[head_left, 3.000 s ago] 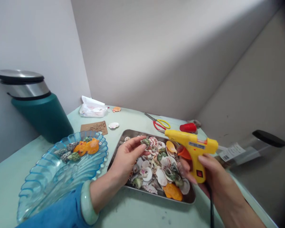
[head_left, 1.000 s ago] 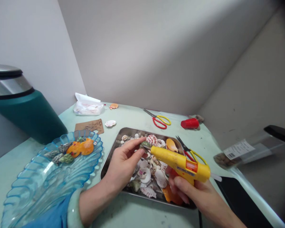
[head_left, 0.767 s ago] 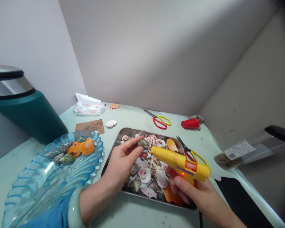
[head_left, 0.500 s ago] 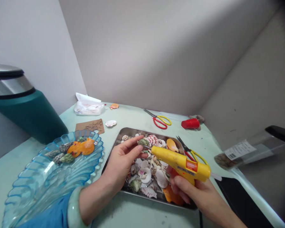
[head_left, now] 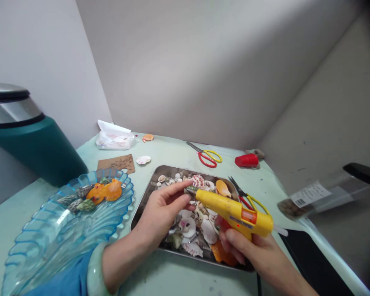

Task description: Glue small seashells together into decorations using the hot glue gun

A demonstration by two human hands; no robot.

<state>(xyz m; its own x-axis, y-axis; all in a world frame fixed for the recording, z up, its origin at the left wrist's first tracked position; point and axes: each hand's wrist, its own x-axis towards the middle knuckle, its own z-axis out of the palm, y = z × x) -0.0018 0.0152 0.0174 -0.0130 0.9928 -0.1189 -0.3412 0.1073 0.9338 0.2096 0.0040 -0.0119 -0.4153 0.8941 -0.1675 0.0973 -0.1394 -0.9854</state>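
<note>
Small greenish shell (head_left: pixel 190 189) pinched between thumb and fingertips of left hand (head_left: pixel 162 209), held over metal tray (head_left: pixel 148 193) of mixed shells. Yellow glue gun (head_left: pixel 234 211) gripped in right hand (head_left: pixel 253 246), nozzle touching shell. Blue glass dish (head_left: pixel 49 234) to left, several shells in it. Scissors (head_left: pixel 208 156) and red cap (head_left: pixel 246 160) beyond tray, on pale green table (head_left: pixel 172 152).
</note>
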